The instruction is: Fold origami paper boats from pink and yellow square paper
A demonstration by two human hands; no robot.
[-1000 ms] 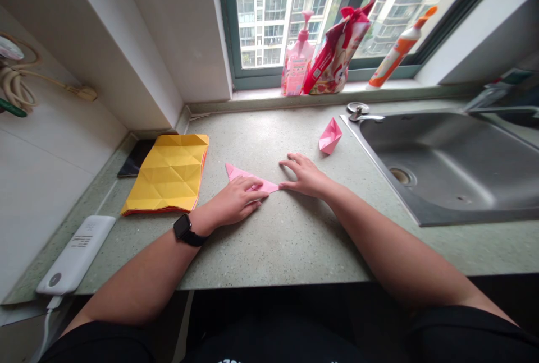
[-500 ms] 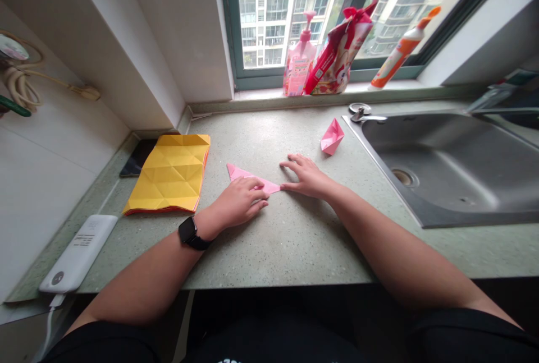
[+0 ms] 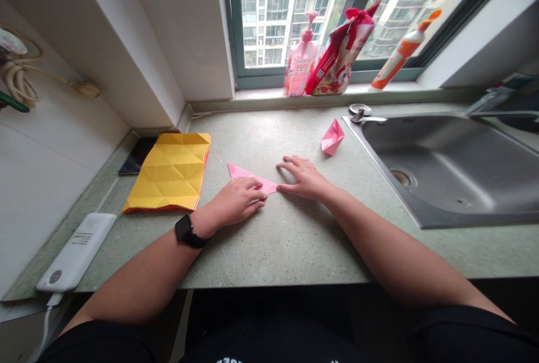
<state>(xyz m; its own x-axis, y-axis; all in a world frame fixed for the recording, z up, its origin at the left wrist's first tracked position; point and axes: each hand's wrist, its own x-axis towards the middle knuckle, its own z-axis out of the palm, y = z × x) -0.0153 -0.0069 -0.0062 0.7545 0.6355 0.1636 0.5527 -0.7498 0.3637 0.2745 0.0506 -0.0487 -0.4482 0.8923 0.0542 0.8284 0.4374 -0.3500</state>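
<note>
A flat folded pink paper (image 3: 242, 174) lies on the speckled green counter (image 3: 278, 239). My left hand (image 3: 233, 203), with a black watch on its wrist, lies palm down on the paper's near half, fingers flat. My right hand (image 3: 305, 178) rests just right of the paper with fingers spread, its thumb pressing the paper's right tip. A finished pink paper figure (image 3: 332, 137) stands farther back, near the sink's corner.
A stack of creased yellow paper (image 3: 170, 172) lies to the left, over a dark phone (image 3: 135, 156). A white power bank (image 3: 76, 252) sits at the front left. The steel sink (image 3: 450, 166) fills the right. On the sill stand a pink pump bottle (image 3: 300, 63), a red pouch (image 3: 339, 51) and an orange-capped bottle (image 3: 400, 51).
Both hands stay on the pink paper; my left fingers have shifted slightly along it. The view has drifted a little.
</note>
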